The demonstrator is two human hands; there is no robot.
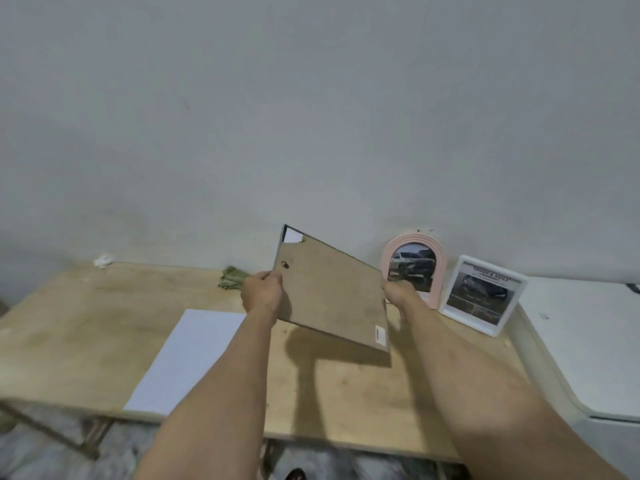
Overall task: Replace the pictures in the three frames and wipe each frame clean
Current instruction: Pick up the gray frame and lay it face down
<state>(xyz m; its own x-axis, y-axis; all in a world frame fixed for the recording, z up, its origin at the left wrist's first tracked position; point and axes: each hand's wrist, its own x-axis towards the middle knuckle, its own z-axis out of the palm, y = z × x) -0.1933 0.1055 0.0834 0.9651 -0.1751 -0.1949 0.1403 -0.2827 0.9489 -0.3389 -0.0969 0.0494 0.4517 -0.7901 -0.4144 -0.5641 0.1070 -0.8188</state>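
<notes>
I hold a large rectangular frame (329,292) tilted above the wooden table (104,323), its brown backing board facing me. My left hand (261,294) grips its left edge and my right hand (398,292) grips its right edge. A pink arched frame (414,247) with a car picture stands against the wall behind my right hand. To its right a white rectangular frame (485,296) with a car picture leans upright. A white sheet (187,358) lies flat on the table at the left. A crumpled green cloth (232,278) lies near the wall.
A grey wall rises right behind the table. A small white crumpled scrap (103,260) sits at the table's back left corner. A white surface (588,341) adjoins the table on the right. The table's front edge runs below my forearms.
</notes>
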